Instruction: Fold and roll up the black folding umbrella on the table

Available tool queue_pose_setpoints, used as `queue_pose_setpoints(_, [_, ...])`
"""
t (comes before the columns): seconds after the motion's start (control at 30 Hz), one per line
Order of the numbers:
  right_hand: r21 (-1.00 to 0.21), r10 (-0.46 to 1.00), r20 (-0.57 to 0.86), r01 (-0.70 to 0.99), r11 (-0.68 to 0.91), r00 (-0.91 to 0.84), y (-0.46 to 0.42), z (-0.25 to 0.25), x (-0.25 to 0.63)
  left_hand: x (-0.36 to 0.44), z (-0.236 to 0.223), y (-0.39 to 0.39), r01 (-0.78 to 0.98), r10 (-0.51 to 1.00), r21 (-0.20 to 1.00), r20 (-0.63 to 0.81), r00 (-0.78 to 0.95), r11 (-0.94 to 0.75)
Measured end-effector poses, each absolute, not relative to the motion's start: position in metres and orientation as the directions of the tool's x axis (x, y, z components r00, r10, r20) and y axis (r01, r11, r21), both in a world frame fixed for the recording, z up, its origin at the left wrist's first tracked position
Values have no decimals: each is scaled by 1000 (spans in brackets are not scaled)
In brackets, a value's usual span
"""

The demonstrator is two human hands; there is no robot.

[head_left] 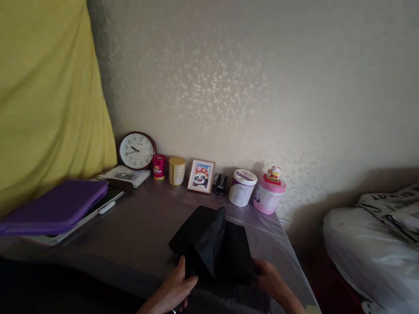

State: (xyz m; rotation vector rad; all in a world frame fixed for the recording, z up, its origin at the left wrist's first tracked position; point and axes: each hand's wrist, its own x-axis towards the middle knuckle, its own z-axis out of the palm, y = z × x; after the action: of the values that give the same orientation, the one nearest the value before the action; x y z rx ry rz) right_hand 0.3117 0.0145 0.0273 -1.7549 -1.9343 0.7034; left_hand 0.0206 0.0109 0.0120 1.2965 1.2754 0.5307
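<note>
A black folding umbrella [216,244], its loose fabric bunched in folds, is held just over the near part of the table. My left hand [176,287] is wrapped around its dark handle, with a small shiny end showing below the fist. At the other side my right hand [268,279] has its fingers closed on the right edge of the black fabric. The fingertips of that hand are partly hidden behind the cloth.
Along the wall stand a round clock [138,151], a red can [158,167], a yellow-lidded container [176,171], a framed panda picture [200,176], a white tub [242,189] and a pink tub [268,196] topped by a figurine. A purple folder [54,207] lies left. White bags [378,247] are at right.
</note>
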Motion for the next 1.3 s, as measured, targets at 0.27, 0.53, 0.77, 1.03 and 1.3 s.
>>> queue_pose_setpoints(0.27, [-476,997,67,877,73,-46,-10,21,335,16,14,7,452,870,862,-391,302,230])
queue_pose_setpoints(0.53, [-445,988,154,893,58,12,-19,14,334,12,17,2,465,898,881,-274,344,90])
queue_pose_setpoints(0.77, [-446,988,149,894,36,34,-22,11,332,11,7,-4,356,868,901,-370,332,248])
queue_pose_setpoints(1.03, [-511,941,307,859,38,141,-14,28,331,17,5,-3,733,956,677,-170,241,-64])
queue_pose_setpoints(1.3, [-386,839,515,828,407,-173,28,98,247,24,11,-12,759,951,630,-101,292,-166])
